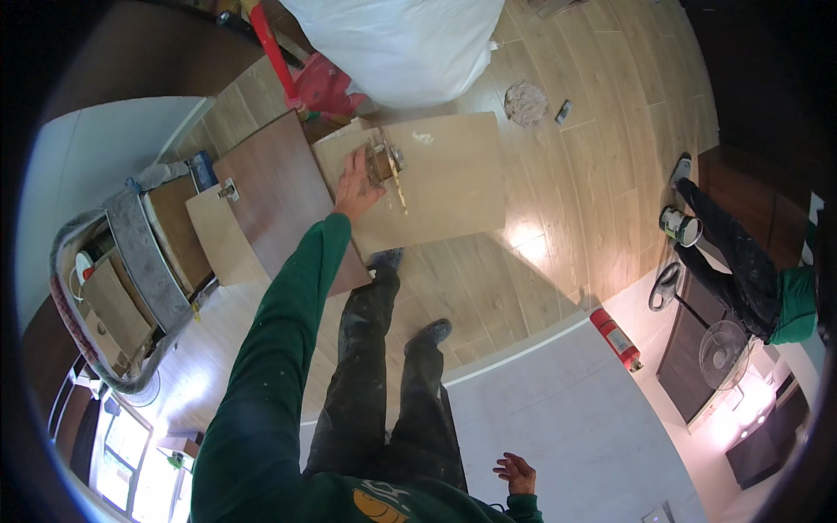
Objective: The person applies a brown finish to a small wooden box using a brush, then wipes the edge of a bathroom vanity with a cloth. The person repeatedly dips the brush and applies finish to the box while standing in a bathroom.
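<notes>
My left hand (356, 186) reaches out on a green-sleeved arm and lies with fingers spread on a light beige wooden panel (445, 187) on the floor. Its fingertips touch a metal hinge (385, 161) fixed near the panel's left edge; I cannot tell whether they pinch it. A thin pale strip (399, 187) runs down from the hinge. A dark brown panel (275, 196) with its own small hinge (228, 189) lies just left, partly under my arm. My right hand (516, 472) hangs low by my hip, fingers loosely apart, holding nothing.
A big white bag (392, 44) and a red plastic stool (324, 85) stand beyond the panels. A grey-padded cart (131, 253) with more boards is at left. Another person (750, 270) stands at right by a paint can (680, 227). A red fire extinguisher (615, 338) is near a fan (724, 353).
</notes>
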Demonstrator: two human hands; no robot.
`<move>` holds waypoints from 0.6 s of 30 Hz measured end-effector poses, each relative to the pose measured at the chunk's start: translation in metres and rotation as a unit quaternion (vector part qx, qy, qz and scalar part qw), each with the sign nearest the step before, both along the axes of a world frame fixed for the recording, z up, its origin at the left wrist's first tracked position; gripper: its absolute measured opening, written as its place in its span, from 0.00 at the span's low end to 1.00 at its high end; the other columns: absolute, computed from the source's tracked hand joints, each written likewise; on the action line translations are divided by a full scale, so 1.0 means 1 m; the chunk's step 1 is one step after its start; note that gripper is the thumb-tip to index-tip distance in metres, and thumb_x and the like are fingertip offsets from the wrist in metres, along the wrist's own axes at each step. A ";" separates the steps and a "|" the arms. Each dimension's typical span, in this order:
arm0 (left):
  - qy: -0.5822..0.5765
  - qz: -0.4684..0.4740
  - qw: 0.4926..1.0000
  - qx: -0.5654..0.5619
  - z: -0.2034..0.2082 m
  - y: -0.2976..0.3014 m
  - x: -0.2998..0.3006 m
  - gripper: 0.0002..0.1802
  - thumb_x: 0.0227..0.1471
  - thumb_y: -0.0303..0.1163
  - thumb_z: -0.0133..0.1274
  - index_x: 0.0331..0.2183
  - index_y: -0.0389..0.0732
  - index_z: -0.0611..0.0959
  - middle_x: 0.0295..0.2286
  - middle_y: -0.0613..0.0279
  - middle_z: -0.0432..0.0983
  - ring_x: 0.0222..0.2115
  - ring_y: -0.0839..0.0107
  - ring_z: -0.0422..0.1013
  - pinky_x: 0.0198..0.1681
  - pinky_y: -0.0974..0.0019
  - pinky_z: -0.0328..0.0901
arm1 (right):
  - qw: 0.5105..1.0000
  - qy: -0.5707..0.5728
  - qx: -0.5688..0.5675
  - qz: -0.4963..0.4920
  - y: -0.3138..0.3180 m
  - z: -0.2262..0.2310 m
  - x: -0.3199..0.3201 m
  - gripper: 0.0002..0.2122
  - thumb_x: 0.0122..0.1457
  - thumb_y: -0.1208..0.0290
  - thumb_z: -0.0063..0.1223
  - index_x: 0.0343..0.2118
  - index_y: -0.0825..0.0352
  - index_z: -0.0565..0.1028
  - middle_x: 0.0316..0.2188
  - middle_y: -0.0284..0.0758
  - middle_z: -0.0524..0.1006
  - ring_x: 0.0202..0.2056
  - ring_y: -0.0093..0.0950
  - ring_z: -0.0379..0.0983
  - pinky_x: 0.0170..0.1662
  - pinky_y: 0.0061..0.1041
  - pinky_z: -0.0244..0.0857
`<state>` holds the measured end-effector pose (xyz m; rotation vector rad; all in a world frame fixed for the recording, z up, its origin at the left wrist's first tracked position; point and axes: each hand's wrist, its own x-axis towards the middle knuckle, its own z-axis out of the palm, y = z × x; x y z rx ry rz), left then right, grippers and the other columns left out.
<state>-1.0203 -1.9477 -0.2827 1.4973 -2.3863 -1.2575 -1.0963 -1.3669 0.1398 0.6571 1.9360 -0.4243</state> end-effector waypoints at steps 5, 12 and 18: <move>0.032 -0.015 0.999 0.003 -0.004 -0.009 0.002 0.51 0.35 0.34 0.65 0.59 0.38 0.59 0.49 0.49 0.59 0.49 0.46 0.65 0.51 0.54 0.64 | 1.000 0.005 -0.013 0.007 -0.014 -0.005 0.003 0.19 0.60 0.65 0.53 0.48 0.74 0.73 0.36 0.44 0.80 0.33 0.34 0.80 0.35 0.27 0.73; 0.078 0.004 0.996 0.048 -0.007 -0.012 0.009 0.47 0.36 0.32 0.64 0.58 0.39 0.61 0.48 0.49 0.59 0.49 0.47 0.64 0.53 0.56 0.63 | 1.000 -0.004 -0.010 0.024 -0.021 -0.008 0.003 0.20 0.60 0.62 0.53 0.48 0.74 0.73 0.36 0.45 0.80 0.33 0.35 0.80 0.38 0.30 0.73; 0.067 0.019 0.997 0.044 -0.001 -0.014 0.016 0.44 0.37 0.32 0.63 0.56 0.38 0.63 0.48 0.49 0.60 0.49 0.48 0.65 0.52 0.56 0.64 | 0.999 -0.008 -0.012 0.031 -0.026 -0.014 0.002 0.20 0.61 0.62 0.53 0.49 0.74 0.73 0.37 0.45 0.80 0.34 0.35 0.80 0.39 0.30 0.73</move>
